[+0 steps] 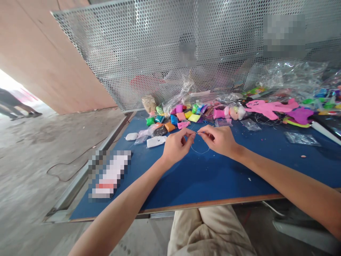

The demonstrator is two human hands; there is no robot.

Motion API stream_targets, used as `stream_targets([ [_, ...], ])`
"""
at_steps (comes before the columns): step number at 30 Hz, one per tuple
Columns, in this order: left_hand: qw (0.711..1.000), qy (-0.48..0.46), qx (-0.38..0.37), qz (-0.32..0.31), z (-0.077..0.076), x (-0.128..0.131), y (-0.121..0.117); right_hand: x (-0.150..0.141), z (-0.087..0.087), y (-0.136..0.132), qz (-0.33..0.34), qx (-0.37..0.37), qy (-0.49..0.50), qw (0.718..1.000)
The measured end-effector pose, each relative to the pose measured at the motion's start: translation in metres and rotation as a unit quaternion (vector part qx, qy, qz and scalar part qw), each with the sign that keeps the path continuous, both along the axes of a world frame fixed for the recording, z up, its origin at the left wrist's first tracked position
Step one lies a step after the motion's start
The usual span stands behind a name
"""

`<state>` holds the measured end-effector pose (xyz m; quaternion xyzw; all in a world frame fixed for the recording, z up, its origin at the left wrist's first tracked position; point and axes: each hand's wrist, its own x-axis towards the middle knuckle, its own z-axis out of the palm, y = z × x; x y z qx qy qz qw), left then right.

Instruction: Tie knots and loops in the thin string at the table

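Note:
My left hand (179, 145) and my right hand (218, 140) meet fingertip to fingertip above the blue tabletop (197, 181). Each is closed in a pinch on a thin pale thread (200, 153), which hangs in a loop below the fingers. Whether a needle or bead is also between the fingertips is too small to tell. Just beyond the hands lie several small colourful packets, among them an orange packet (169, 127), a blue packet (174, 120) and a yellow packet (194, 117). A white packet (156, 141) rests left of my left hand.
A perforated metal panel (160, 42) rises behind the table. At the right back lie a pink figure-shaped piece (271, 107), a purple piece (300, 115) and clear plastic bags (293, 76). A blurred-out white and red item (113, 174) sits near the left edge.

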<state>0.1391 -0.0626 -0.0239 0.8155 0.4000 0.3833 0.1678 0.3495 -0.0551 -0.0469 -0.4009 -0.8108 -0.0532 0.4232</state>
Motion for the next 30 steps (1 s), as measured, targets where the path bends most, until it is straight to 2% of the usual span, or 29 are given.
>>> stream_targets([
  [7, 0.99, 0.072, 0.114, 0.047, -0.003, 0.0, 0.0, 0.0, 0.005, -0.003, 0.002, 0.038, -0.026, 0.999],
  [12, 0.974, 0.105, 0.196, 0.048, -0.002, -0.002, 0.0, -0.001, 0.007, -0.005, 0.013, 0.05, -0.023, 0.998],
  [19, 0.954, 0.118, 0.27, 0.059, -0.004, -0.001, 0.0, -0.003, 0.006, -0.007, 0.014, 0.068, -0.03, 0.997],
  [25, 0.955, 0.121, 0.264, 0.063, -0.004, -0.002, 0.002, -0.01, 0.005, -0.012, -0.016, 0.063, -0.023, 0.998],
  [30, 0.987, 0.062, 0.141, 0.041, -0.003, 0.001, 0.002, -0.007, 0.007, -0.009, -0.008, 0.022, -0.018, 1.0],
])
